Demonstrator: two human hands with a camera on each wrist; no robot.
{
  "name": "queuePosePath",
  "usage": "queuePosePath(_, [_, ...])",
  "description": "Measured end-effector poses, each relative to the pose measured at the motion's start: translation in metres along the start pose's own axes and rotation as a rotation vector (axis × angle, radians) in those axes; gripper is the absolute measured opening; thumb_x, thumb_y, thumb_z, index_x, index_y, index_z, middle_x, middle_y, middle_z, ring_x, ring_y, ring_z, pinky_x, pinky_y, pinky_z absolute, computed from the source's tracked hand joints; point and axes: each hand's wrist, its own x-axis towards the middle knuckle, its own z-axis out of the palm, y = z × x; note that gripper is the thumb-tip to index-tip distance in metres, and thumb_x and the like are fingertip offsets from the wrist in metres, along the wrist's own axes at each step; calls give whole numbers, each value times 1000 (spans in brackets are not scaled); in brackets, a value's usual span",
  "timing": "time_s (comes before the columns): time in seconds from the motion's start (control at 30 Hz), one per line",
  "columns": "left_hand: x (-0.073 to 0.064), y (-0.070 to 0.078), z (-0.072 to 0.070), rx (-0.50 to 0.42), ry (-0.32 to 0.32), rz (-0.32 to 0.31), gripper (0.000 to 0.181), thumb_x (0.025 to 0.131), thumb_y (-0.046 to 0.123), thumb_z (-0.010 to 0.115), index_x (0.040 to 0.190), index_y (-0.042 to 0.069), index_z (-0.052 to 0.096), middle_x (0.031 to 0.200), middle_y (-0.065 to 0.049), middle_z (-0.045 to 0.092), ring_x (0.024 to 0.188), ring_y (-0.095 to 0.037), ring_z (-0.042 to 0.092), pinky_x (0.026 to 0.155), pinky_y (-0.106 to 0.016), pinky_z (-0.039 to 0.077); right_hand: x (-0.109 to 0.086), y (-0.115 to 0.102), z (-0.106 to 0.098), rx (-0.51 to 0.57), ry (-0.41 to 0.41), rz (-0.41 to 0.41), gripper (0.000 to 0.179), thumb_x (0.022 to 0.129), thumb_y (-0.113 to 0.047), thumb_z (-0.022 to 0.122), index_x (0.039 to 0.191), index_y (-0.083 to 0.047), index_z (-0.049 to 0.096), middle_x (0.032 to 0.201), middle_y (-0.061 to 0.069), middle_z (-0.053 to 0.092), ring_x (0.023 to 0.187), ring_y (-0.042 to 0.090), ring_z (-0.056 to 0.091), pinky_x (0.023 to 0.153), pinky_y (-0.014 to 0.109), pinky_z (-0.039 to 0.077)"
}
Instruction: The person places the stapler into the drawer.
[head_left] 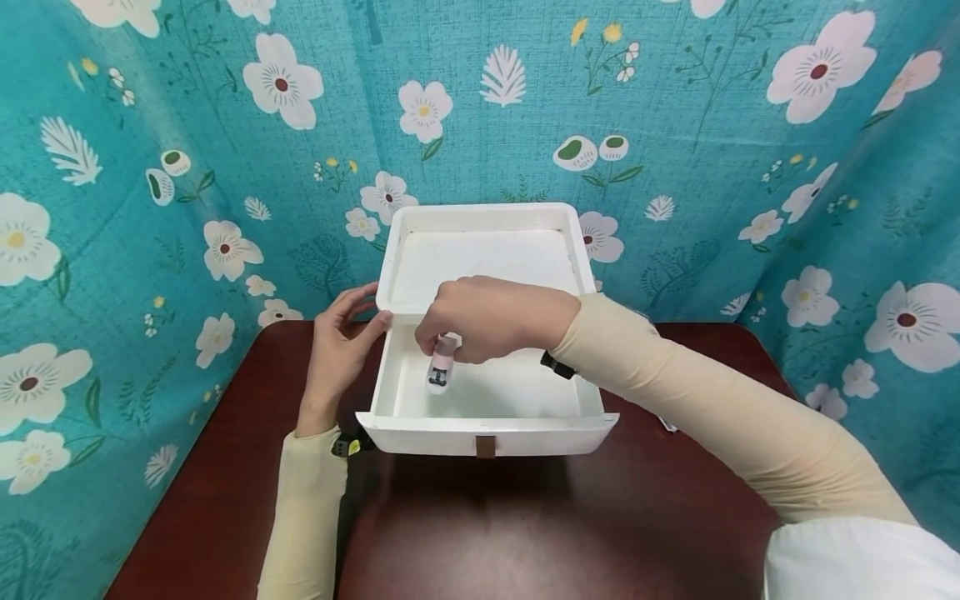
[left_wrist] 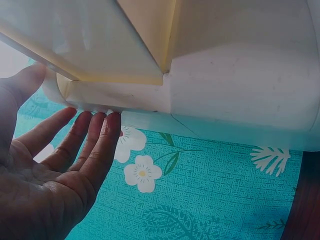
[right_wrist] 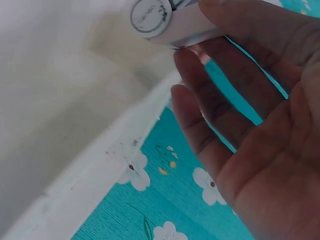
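Note:
A white plastic drawer box (head_left: 480,215) stands on the table with its drawer (head_left: 487,437) pulled out. Over the drawer's left part, my right hand (head_left: 495,317) pinches a small pink-and-white cylindrical bottle (head_left: 440,367) between thumb and fingers. The bottle tilts, its dark-printed end low; the right wrist view shows lettering on its round end (right_wrist: 151,17). My left hand (head_left: 341,346) rests against the box's left side near the front corner. There its fingers (left_wrist: 102,145) are nearly straight, tips touching the box's side, with the thumb by the front edge.
The box stands on a dark red-brown table (head_left: 480,525). Behind and on both sides hangs a teal flowered curtain (head_left: 480,125). A brown tab (head_left: 486,447) sits on the drawer front. Part of a small white thing (head_left: 667,425) shows beside my right forearm.

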Motion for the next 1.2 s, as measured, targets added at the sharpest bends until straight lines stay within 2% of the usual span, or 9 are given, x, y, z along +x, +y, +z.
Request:
queuePosePath(0.17, [1, 1, 0, -8, -7, 11, 46, 100, 18, 72, 144, 9, 63, 142, -12, 63, 128, -32, 66, 89, -11, 58, 6, -1, 10, -56, -22, 8, 15, 95, -11, 75, 107, -18, 79, 97, -1, 77, 86, 17, 65, 78, 33, 58])
queuePosePath(0.33, [3, 1, 0, -10, 0, 16, 46, 99, 18, 73, 144, 9, 63, 143, -12, 63, 128, -33, 66, 88, -11, 58, 12, 1, 16, -97, -61, 16, 10, 99, -11, 69, 96, -19, 75, 86, -2, 71, 77, 17, 58, 68, 30, 48])
queuePosePath(0.57, [2, -1, 0, -1, 6, 15, 46, 99, 17, 73, 143, 8, 63, 143, -13, 63, 128, -33, 66, 88, -11, 58, 17, 3, 29, -125, -97, 15, 17, 96, -5, 68, 88, -20, 70, 78, -6, 61, 75, 14, 51, 68, 29, 41])
queuePosePath(0.7, [1, -2, 1, 1, 4, 8, 46, 99, 18, 73, 143, 9, 63, 143, -13, 63, 128, -33, 66, 88, -11, 57, 19, 5, 35, -126, -104, 14, 16, 96, -7, 70, 89, -21, 71, 79, -6, 62, 76, 14, 52, 68, 28, 42])
queuePosePath(0.8, [0, -1, 1, 2, 5, 8, 46, 99, 19, 73, 143, 9, 63, 143, -13, 63, 127, -33, 66, 88, -11, 58, 19, 6, 37, -100, -105, 18, 9, 97, -13, 72, 94, -21, 74, 83, -6, 68, 78, 14, 56, 70, 28, 46])
queuePosePath(0.9, [1, -1, 1, -1, 7, 9, 46, 99, 18, 74, 143, 9, 64, 142, -13, 64, 127, -32, 66, 87, -11, 58, 20, 7, 37, -29, -111, 26, 5, 97, -19, 74, 99, -19, 78, 91, -5, 74, 82, 14, 62, 75, 29, 53])
queuePosePath(1.07, [1, -1, 1, -5, 4, 7, 46, 98, 17, 74, 142, 8, 64, 141, -13, 63, 126, -32, 66, 87, -11, 58, 19, 14, 38, 69, -95, 3, 15, 96, -22, 76, 109, -16, 81, 102, -3, 80, 94, 13, 71, 89, 30, 59])
queuePosePath(1.2, [1, 0, 1, -8, 3, 8, 46, 98, 17, 74, 143, 8, 63, 142, -13, 63, 126, -32, 66, 87, -11, 58, 16, 20, 34, 159, -68, -21, 24, 94, -25, 80, 115, -15, 80, 109, -2, 81, 96, 11, 74, 90, 29, 61])
